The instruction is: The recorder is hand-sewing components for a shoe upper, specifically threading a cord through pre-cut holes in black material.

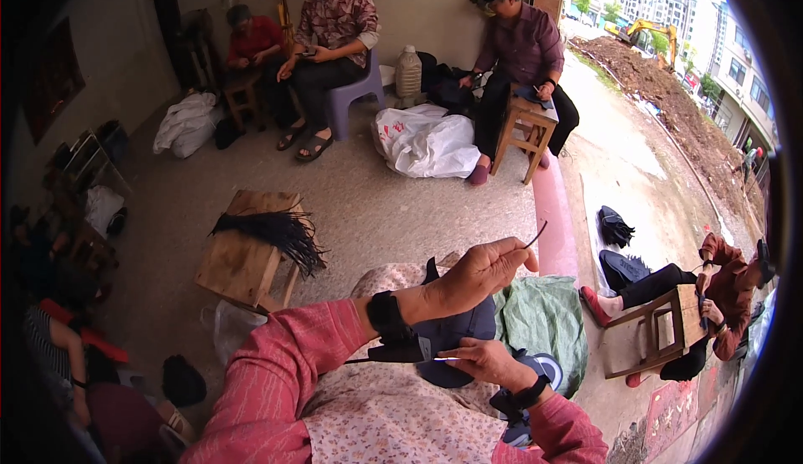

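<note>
My left hand (478,280) is raised over my lap, its fingers pinched on a thin black cord (537,235) whose end sticks out past the fingertips. Below it, my right hand (495,362) is closed on a thin pale tool (448,358); its exact kind is too small to tell. Dark navy fabric (456,328) lies in my lap under both hands, partly hidden by my left hand and wrist. Beside the right hand, a black strip (364,361) runs leftward across my floral apron (401,426).
A wooden stool (234,265) ahead on the left bears a bundle of black cords (272,228). Green sacking (552,322) lies by my right knee, near a white-and-blue ring (549,370). White sacks (422,142) lie farther off. Several people sit around, some at stools.
</note>
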Available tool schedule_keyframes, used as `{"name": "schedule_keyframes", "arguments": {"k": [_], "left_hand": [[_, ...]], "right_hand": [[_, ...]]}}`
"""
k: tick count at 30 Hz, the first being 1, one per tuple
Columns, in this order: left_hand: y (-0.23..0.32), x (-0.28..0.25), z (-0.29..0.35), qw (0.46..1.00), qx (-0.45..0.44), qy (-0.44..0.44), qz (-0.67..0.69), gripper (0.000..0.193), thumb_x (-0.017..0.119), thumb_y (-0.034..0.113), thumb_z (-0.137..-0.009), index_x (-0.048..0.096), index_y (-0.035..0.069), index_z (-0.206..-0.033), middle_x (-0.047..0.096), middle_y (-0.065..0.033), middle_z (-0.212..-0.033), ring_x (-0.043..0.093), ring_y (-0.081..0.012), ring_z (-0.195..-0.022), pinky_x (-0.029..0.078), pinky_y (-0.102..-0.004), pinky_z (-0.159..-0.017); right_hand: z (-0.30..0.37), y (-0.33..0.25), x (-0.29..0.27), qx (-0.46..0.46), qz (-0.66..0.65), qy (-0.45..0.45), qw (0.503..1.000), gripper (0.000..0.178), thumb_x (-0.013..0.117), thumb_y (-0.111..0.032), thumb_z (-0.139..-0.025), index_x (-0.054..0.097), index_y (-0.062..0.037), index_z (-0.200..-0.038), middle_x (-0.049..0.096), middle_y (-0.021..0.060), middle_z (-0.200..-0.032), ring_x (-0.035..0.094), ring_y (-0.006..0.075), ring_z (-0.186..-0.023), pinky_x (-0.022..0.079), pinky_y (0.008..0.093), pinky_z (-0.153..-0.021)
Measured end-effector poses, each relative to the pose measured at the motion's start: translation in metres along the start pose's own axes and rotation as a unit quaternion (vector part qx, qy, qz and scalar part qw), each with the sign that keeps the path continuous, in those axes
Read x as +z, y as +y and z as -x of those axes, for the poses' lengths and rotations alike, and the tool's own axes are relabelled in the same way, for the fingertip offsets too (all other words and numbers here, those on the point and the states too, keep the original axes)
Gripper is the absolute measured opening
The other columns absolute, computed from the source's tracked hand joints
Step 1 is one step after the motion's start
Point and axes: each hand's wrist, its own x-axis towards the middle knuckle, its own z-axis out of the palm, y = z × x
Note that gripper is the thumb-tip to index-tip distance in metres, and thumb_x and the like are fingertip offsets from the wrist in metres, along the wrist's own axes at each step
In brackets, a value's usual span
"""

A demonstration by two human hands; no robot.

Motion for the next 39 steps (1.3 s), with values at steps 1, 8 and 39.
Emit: {"name": "schedule_keyframes", "arguments": {"k": [1, 8, 39], "left_hand": [[0.002, -0.004, 0.003, 0.999, -0.007, 0.016, 0.03, 0.029, 0.043, 0.029, -0.106, 0.058, 0.004, -0.109, 0.032, 0.0107, -0.064, 0.026, 0.0002, -0.055, 0.021, -0.0181, -0.048], [-0.004, -0.022, 0.01, 0.997, 0.004, 0.057, 0.059, 0.034, 0.037, 0.034, -0.107, 0.056, 0.005, -0.111, 0.03, 0.0097, -0.066, 0.025, -0.0006, -0.054, 0.021, -0.0179, -0.047], [0.01, -0.003, 0.001, 0.998, 0.023, 0.041, 0.051, 0.043, 0.037, 0.042, -0.106, 0.057, 0.003, -0.108, 0.032, 0.0086, -0.066, 0.026, 0.0001, -0.054, 0.02, -0.0176, -0.046]], "right_hand": [[-0.002, 0.0, 0.001, 0.002, 0.004, -0.004, 1.0, 0.024, 0.068, -0.019, -0.088, 0.072, -0.0214, -0.112, 0.055, 0.0048, -0.074, 0.06, 0.0269, -0.063, 0.048, 0.0372, -0.055], [0.006, 0.012, -0.001, 0.028, -0.104, 0.017, 0.994, 0.024, 0.069, -0.012, -0.088, 0.073, -0.0123, -0.112, 0.057, 0.0057, -0.072, 0.056, 0.0216, -0.06, 0.044, 0.0317, -0.056], [-0.048, 0.035, -0.02, -0.009, -0.059, 0.047, 0.997, 0.024, 0.071, -0.023, -0.087, 0.07, -0.0104, -0.108, 0.061, 0.0089, -0.085, 0.062, 0.0272, -0.075, 0.049, 0.0378, -0.066]]}}
